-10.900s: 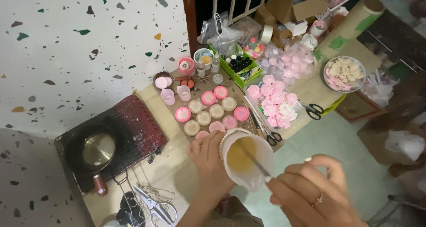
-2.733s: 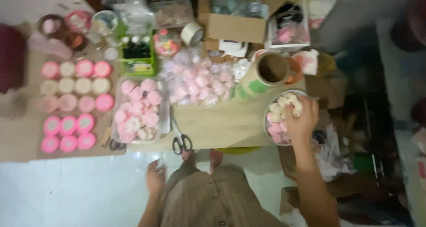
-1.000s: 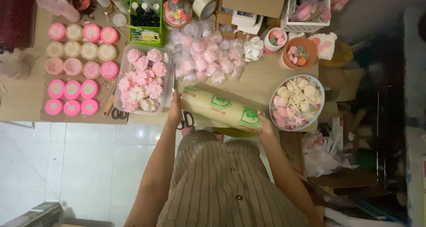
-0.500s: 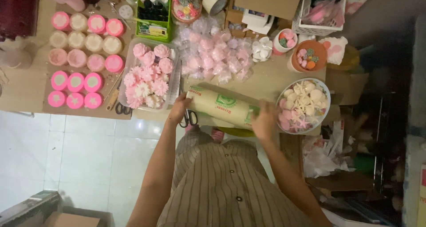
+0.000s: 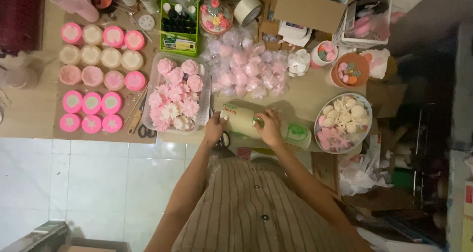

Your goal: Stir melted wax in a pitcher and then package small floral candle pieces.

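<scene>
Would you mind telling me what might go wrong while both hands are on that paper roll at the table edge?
The roll lies near the table's front edge, so it might slip off. The scissors sit right by the left hand, which could catch them. The bowl of shapes beside the roll's end could get knocked.

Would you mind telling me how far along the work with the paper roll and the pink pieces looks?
Done: pink cups sit filled in rows, and pink flowers fill the clear tray. In hand: the left hand steadies one end of the paper roll while the right hand lies across its middle. Left: no paper is pulled off yet.
</scene>
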